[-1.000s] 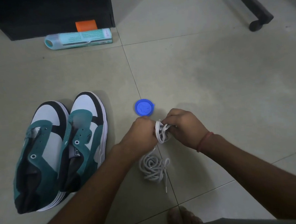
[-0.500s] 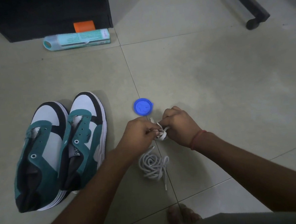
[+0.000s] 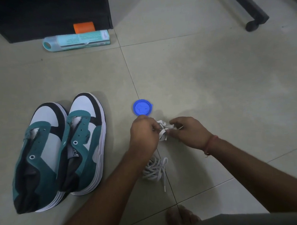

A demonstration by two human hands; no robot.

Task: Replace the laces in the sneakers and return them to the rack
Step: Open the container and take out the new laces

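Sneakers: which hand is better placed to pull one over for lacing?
Probably the left hand: the sneakers lie on its side. Both it and the right hand grip the bundled white lace.

I see both bare forearms reaching forward from the lower edge and converging near the middle. My left hand [image 3: 143, 135] shows its back, fingers curled in a pinch. My right hand [image 3: 189, 132] faces it, almost touching, fingers and thumb also curled, with a red thread band around the wrist.
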